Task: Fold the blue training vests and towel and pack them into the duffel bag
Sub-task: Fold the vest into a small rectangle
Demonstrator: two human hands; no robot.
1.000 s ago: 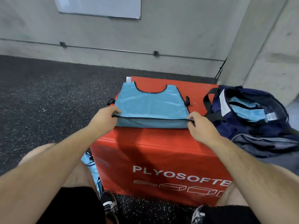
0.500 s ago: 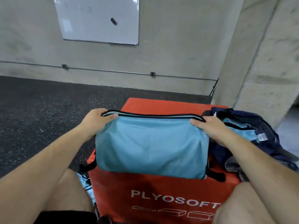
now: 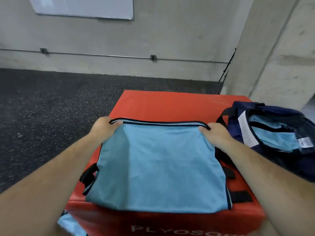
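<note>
A light blue training vest (image 3: 158, 167) with black trim lies folded in half on the red foam box (image 3: 163, 104). My left hand (image 3: 104, 126) pinches the far left corner of its black-edged hem. At the far right corner, my right hand (image 3: 214, 133) pinches the same hem. The navy duffel bag (image 3: 238, 123) sits open on the box's right side, with light blue fabric (image 3: 276, 137) lying inside it. Black side straps (image 3: 88, 174) stick out from under the vest.
More light blue cloth (image 3: 71, 223) hangs low at the box's left front, near my leg. A concrete wall with a whiteboard (image 3: 85, 5) stands beyond dark speckled floor (image 3: 51, 108). A concrete pillar (image 3: 272, 57) rises behind the bag.
Both hands lifted the vest's near hem and carried it away from me, folding the vest over itself. It now lies flatter on the box than half a second ago.
</note>
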